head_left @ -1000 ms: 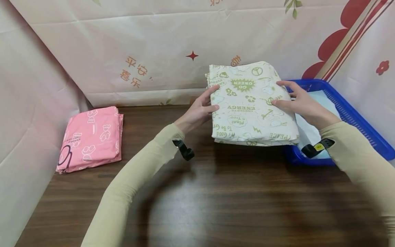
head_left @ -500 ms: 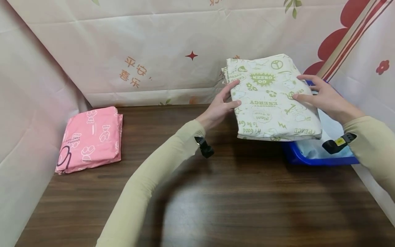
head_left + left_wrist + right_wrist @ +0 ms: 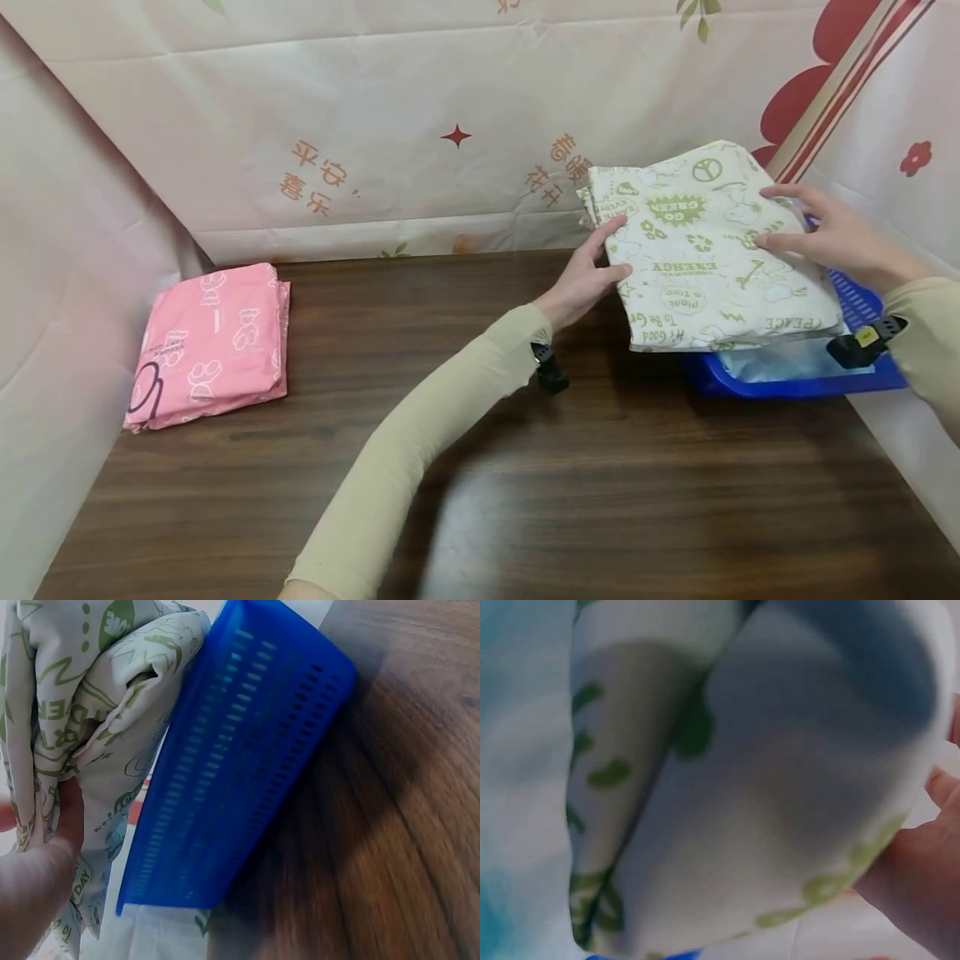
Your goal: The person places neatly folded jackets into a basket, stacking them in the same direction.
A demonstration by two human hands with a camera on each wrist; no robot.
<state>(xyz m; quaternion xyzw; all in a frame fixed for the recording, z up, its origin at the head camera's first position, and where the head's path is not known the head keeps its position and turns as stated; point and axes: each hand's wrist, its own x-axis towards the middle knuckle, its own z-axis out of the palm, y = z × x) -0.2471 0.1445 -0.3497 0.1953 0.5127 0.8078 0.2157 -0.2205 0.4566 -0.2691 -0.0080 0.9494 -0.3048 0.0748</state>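
Observation:
A folded white cloth with green print (image 3: 705, 267) is held up over the blue basket (image 3: 810, 388), covering most of it in the head view. My left hand (image 3: 583, 279) grips its left edge, thumb on top. In the left wrist view, fingers of that hand (image 3: 41, 870) are tucked into the cloth's layers (image 3: 112, 757), beside the basket's slotted wall (image 3: 217, 780). At the right edge, my right hand (image 3: 847, 237) pinches the cloth, thumb on its upper face. The right wrist view shows the fabric's underside (image 3: 772, 825) close up.
Light-blue fabric (image 3: 787, 364) lies in the basket. A pink folded cloth (image 3: 217, 342) lies at the left of the brown wooden table (image 3: 600, 492). Printed fabric walls (image 3: 390, 108) stand at the back and both sides.
Both hands have carried the white-and-green cloth to the right, from beside and partly over the basket to mostly above it. The pink cloth stays where it was.

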